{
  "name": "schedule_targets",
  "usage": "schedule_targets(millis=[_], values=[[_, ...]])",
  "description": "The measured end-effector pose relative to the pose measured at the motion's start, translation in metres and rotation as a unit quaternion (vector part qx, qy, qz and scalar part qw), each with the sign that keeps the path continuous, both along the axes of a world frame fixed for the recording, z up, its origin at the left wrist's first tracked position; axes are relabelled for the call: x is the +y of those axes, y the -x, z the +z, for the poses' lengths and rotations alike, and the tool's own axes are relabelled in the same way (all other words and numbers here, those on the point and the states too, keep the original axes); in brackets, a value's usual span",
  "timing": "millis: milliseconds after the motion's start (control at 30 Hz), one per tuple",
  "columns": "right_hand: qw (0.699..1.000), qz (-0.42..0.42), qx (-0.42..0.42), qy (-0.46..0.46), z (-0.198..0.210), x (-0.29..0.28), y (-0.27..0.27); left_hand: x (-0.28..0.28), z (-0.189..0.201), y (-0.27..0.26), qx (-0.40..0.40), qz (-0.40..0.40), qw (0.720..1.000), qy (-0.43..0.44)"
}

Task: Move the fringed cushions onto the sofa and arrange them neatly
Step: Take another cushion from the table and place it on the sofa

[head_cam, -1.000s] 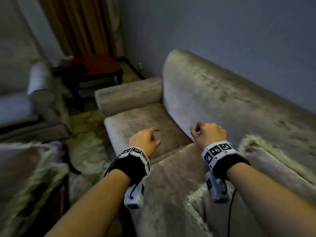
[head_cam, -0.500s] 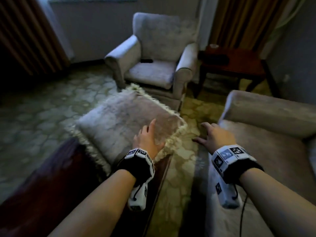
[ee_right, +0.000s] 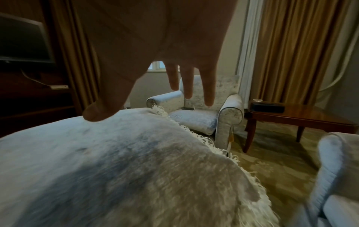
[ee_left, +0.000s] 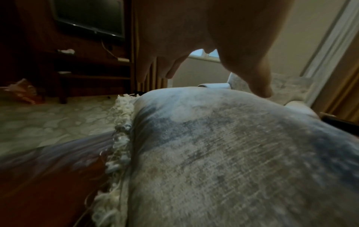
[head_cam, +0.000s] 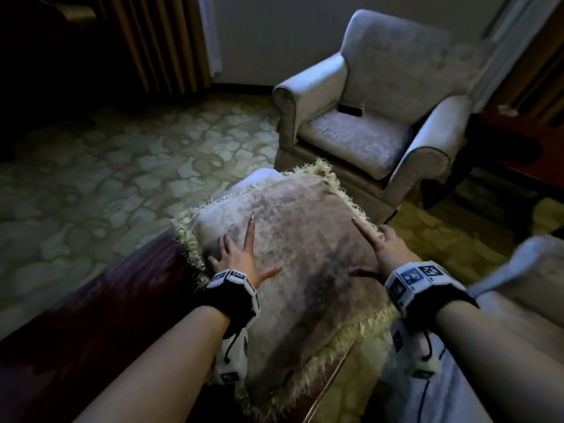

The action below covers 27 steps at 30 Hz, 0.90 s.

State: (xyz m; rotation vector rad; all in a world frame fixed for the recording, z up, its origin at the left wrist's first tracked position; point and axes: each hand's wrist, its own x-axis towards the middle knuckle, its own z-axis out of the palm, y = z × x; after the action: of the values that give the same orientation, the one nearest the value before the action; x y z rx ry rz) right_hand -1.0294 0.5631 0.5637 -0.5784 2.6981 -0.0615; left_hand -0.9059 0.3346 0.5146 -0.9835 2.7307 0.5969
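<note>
A large grey velvet cushion with a cream fringe lies flat on a dark wooden table in front of me. My left hand is spread over its left part, fingers straight. My right hand reaches over its right edge with straight fingers. In the left wrist view the fingers hover just above the cushion; in the right wrist view the thumb is close above the cushion. The sofa's arm shows at the right edge.
A grey armchair stands beyond the cushion, with a small dark object on its seat. A wooden side table stands to its right. Curtains hang behind. Patterned carpet covers the floor to the left.
My view has swung from the sofa to the table. Both hands have moved forward over the cushion and spread out on either side of it.
</note>
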Motion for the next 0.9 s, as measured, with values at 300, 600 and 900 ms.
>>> schedule_targets(millis=[300, 600, 900], values=[[0.993, 0.092, -0.059, -0.040, -0.063, -0.026, 0.114, -0.004, -0.050, 0.041, -0.012, 0.216, 0.970, -0.114], [0.981, 0.111, -0.136, -0.086, -0.108, -0.062, 0.166, -0.042, -0.077, 0.039, -0.031, 0.272, 0.941, -0.200], [0.974, 0.080, -0.203, -0.053, -0.140, -0.063, 0.186, -0.045, -0.083, 0.054, -0.071, 0.305, 0.927, -0.206]])
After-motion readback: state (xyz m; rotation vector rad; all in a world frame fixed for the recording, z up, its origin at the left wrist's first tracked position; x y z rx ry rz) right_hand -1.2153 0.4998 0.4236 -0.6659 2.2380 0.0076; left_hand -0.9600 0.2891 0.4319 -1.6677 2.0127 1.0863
